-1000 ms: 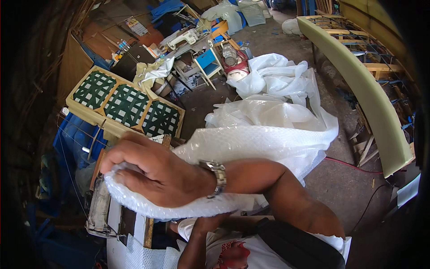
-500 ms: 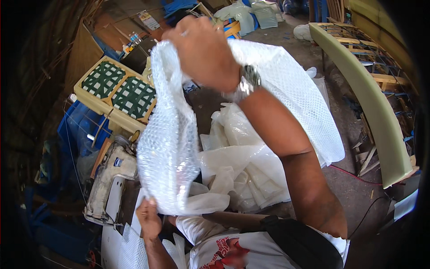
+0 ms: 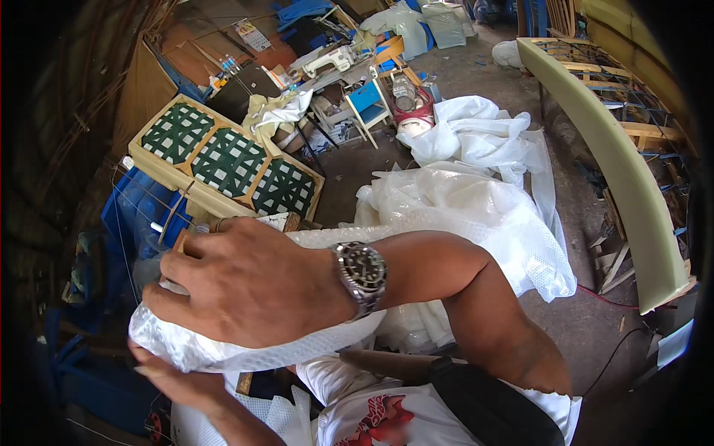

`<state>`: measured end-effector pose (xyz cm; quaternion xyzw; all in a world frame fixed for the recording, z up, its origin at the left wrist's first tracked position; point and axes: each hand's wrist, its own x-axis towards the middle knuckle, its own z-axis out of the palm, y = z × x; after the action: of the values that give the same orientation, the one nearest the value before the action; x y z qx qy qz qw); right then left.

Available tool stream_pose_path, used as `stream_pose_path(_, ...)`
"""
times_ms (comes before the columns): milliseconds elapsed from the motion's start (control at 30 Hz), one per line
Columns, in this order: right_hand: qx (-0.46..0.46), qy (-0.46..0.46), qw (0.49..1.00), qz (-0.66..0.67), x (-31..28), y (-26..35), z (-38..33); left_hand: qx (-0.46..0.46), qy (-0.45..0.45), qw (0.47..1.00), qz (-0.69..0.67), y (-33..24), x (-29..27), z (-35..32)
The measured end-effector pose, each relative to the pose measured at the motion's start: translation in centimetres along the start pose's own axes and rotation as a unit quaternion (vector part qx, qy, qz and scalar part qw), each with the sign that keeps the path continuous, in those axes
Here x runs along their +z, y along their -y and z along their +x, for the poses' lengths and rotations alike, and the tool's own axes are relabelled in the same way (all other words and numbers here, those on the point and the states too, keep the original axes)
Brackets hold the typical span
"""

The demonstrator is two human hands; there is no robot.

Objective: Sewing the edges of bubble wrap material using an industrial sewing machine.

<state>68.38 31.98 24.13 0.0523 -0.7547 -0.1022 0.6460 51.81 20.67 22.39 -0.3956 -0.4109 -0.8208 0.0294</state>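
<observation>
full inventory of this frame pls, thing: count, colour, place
bubble wrap sheet: 1, white, centre, running under the right hand
plastic sheeting: 1 heap, white, floor behind
wooden frame with woven panels: 1, tan with three green panels, upper left
blue crate: 1, left
curved foam panel: 1, pale yellow, right
small chair: 1, blue seat, top centre
wristwatch: 1, silver, right wrist
right hand: pressing on wrap
left hand: beneath wrap edge
</observation>
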Motion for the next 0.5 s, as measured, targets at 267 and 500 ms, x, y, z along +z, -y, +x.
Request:
stream_pose_path(267,0.022,-0.062,0.997,-0.048,1.8,0.0,2.5,-0.087,0.249,0.962,0.074,9.7,-3.0,-9.7)
stream_pose_path(500,0.054,-0.16,0.986,0.005,2.0,0.4,4.1,-0.178,0.258,0.927,0.205,15.2,-5.1,-12.9)
